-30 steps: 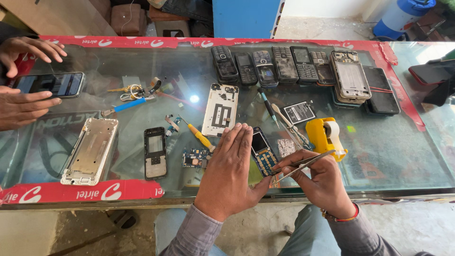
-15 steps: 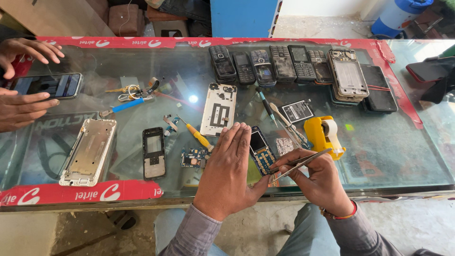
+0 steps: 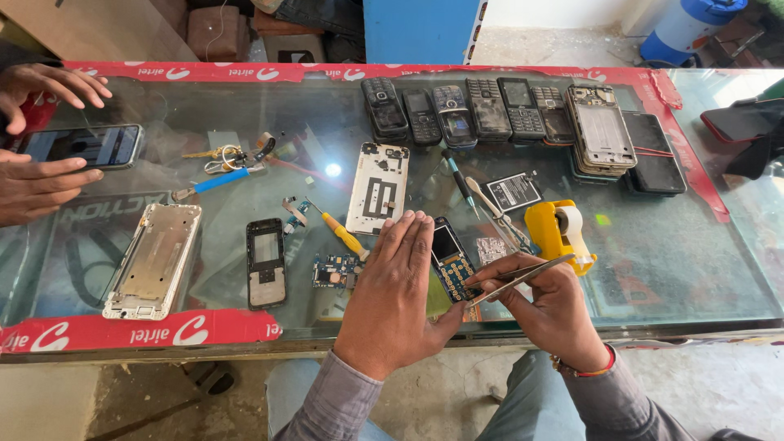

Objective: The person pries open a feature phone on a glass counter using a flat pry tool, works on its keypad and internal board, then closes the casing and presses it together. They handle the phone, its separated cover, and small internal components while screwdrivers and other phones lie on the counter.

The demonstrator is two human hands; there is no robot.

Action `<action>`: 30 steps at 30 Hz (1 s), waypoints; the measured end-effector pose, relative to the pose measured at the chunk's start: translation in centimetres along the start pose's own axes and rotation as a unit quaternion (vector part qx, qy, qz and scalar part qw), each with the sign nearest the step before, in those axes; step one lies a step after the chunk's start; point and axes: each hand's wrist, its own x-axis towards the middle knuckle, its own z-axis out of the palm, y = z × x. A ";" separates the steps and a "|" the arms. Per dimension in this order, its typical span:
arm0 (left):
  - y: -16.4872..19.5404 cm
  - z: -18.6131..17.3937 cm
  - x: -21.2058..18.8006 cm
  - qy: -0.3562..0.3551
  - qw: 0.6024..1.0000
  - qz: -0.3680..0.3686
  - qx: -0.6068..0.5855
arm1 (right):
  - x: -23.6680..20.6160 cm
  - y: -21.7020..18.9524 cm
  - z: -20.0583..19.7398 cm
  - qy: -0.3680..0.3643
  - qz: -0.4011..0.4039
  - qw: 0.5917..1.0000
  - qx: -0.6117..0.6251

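Glass tabletop (image 3: 670,269) is carrying opened phones and tools. Left hand (image 3: 392,302) is lying flat, fingers extended, holding nothing, beside the opened keypad phone (image 3: 452,260) near the front edge. Right hand (image 3: 549,306) is pinching metal tweezers (image 3: 523,278), grip closed, tip just beside the phone.

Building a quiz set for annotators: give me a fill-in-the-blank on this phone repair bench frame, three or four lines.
1. The right hand pinches a pair of metal ____.
2. The left hand lies flat beside an opened keypad phone on the ____ counter.
3. The tape dispenser behind the right hand is ____ in colour.
4. The screwdriver near the circuit board has a ____ handle.

Missing words: tweezers; glass; yellow; yellow
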 end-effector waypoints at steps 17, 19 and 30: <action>-0.1 0.0 -0.2 -0.001 1.000 -0.003 0.000 | 0.5 -0.1 -0.1 -0.019 0.058 0.998 0.030; -0.1 0.0 -0.2 0.000 1.000 -0.002 0.000 | 0.6 0.0 -0.1 -0.020 0.063 0.997 0.029; -0.2 0.1 -0.1 -0.004 1.000 -0.007 -0.002 | 0.7 -0.2 -0.2 -0.024 0.051 0.998 0.024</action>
